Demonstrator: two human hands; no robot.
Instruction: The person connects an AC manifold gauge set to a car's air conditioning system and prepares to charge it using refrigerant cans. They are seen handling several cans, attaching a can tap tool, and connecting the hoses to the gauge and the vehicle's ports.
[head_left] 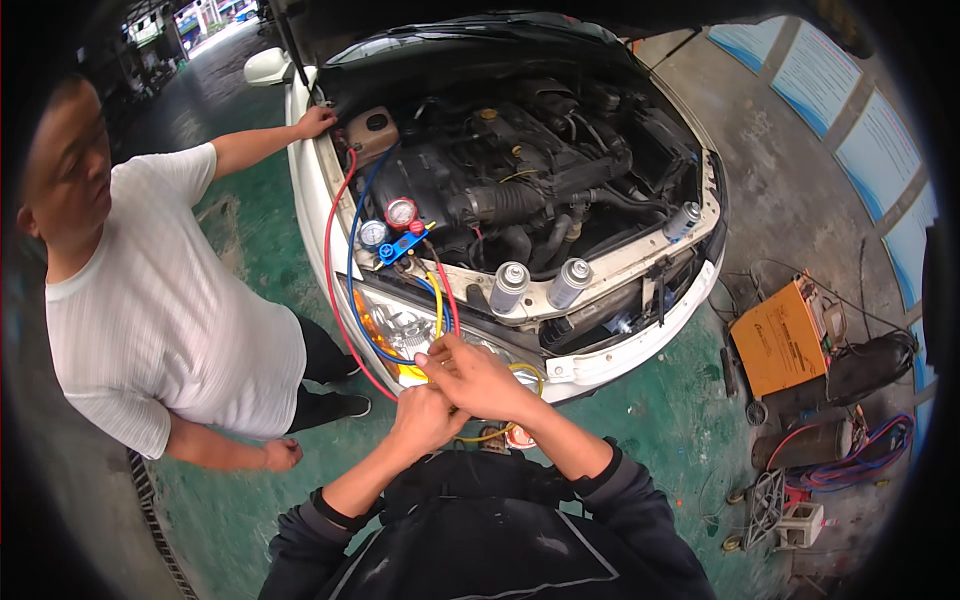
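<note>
My left hand [424, 418] is closed in a fist in front of the car's left headlight [405, 328]. Against it, my right hand [474, 378] has its fingers bent and drawn together; whatever lies between the two hands is hidden. A yellow hose [437, 305] hangs down beside them from a blue gauge manifold [403, 246]. The manifold rests on the front edge of the engine bay, with a red-rimmed gauge [401, 212] and a pale gauge [373, 234]. A red hose [328, 245] and a blue hose [351, 262] loop from it toward the engine bay.
Spray cans [510, 287] stand on the car's front crossmember. A red-and-white can [520, 437] is low near my body. At left a person in a white shirt [190, 310] rests a hand on the fender. An orange machine [782, 342] and a gas cylinder [805, 440] are on the right.
</note>
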